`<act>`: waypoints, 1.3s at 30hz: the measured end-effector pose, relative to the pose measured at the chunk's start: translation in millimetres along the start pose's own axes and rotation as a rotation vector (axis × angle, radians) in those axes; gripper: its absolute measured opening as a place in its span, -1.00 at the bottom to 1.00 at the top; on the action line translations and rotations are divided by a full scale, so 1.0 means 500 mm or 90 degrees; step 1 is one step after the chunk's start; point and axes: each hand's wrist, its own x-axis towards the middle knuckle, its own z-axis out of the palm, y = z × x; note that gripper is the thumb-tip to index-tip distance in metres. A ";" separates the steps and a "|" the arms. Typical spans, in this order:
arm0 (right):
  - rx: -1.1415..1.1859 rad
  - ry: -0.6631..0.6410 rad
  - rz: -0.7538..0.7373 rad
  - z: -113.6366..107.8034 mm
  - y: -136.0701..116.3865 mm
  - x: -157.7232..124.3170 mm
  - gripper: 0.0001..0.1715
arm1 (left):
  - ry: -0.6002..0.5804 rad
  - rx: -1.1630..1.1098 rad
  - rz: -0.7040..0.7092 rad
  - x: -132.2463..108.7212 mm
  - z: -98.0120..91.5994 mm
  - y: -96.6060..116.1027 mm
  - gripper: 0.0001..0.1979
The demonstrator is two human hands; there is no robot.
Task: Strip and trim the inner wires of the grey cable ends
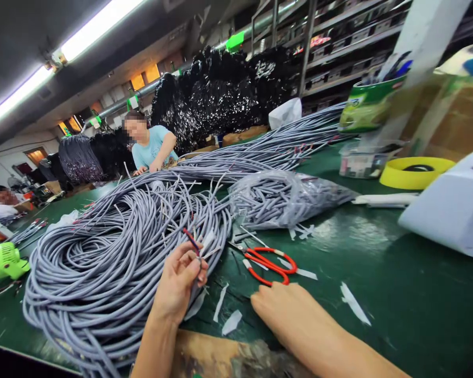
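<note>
My left hand (179,281) is raised over the edge of a big coil of grey cable (102,262). Its fingers pinch the end of one cable, where thin red and dark inner wires (191,239) stick out. My right hand (287,312) rests knuckles up on the green table (398,294), fingers curled under and hidden. Red-handled scissors (270,262) lie just beyond the right hand, apart from it. White scraps of stripped sheath (230,321) lie between and around my hands.
A clear bag of cut grey cable pieces (284,197) lies behind the scissors. A white machine (453,210), yellow tape roll (415,171) and green canister (364,107) stand at right. A green fan (8,261) sits at left. A seated person (152,147) works across the table.
</note>
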 end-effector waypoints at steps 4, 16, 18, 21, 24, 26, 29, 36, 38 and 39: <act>0.058 0.095 0.022 -0.010 0.010 0.010 -0.65 | -0.034 0.117 0.195 -0.007 -0.009 -0.011 -0.86; 0.503 0.242 -0.038 -0.068 -0.019 0.000 -0.51 | -0.077 0.309 0.371 -0.029 -0.006 -0.016 -0.81; 0.507 0.248 -0.044 -0.069 -0.022 -0.002 -0.51 | -0.068 0.331 0.367 -0.031 -0.004 -0.016 -0.81; 0.506 0.248 -0.048 -0.070 -0.026 -0.003 -0.53 | -0.054 0.363 0.358 -0.034 0.001 -0.015 -0.79; 0.510 0.245 -0.050 -0.069 -0.029 -0.002 -0.51 | -0.048 0.369 0.343 -0.037 0.004 -0.013 -0.79; 0.513 0.247 -0.048 -0.067 -0.029 -0.002 -0.49 | -0.052 0.371 0.334 -0.037 0.006 -0.012 -0.77; 0.521 0.254 -0.037 -0.060 -0.029 0.002 -0.46 | -0.053 0.364 0.332 -0.037 0.007 -0.012 -0.78; 0.592 0.234 -0.038 -0.057 -0.027 0.008 -0.47 | -0.041 0.354 0.354 -0.035 0.004 -0.011 -0.80; 0.585 0.225 -0.052 -0.063 -0.025 0.006 -0.50 | -0.045 0.365 0.355 -0.035 0.004 -0.011 -0.79; 0.576 0.224 -0.055 -0.066 -0.024 0.005 -0.51 | -0.048 0.371 0.354 -0.036 0.005 -0.011 -0.79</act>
